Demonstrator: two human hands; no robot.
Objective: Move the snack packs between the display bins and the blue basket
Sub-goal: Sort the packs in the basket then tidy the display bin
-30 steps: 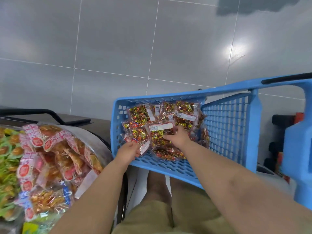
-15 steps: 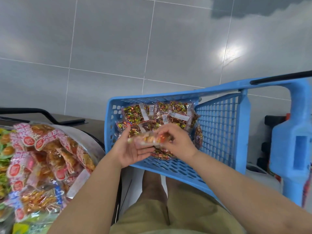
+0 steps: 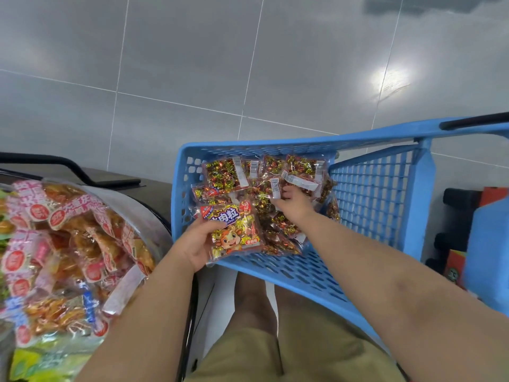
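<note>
A blue basket (image 3: pixel 369 199) stands tilted in front of me with several clear packs of red-and-gold wrapped snacks (image 3: pixel 225 175) piled inside. My left hand (image 3: pixel 197 244) grips one snack pack (image 3: pixel 234 232), printed side up with a cartoon ox, at the basket's near left edge. My right hand (image 3: pixel 293 201) reaches deeper into the basket and its fingers curl onto another pack (image 3: pixel 271 190) in the pile; the fingertips are partly hidden among the wrappers.
A round display bin (image 3: pixel 154 216) on the left holds several orange snack packs (image 3: pixel 82 244) with red-and-white labels. A black bar (image 3: pixel 74 168) runs behind it. Grey tiled floor lies beyond. My legs are below the basket.
The pack that both hands held above the basket rim is now in my left hand alone, turned face up. My right hand has gone back into the pile.
</note>
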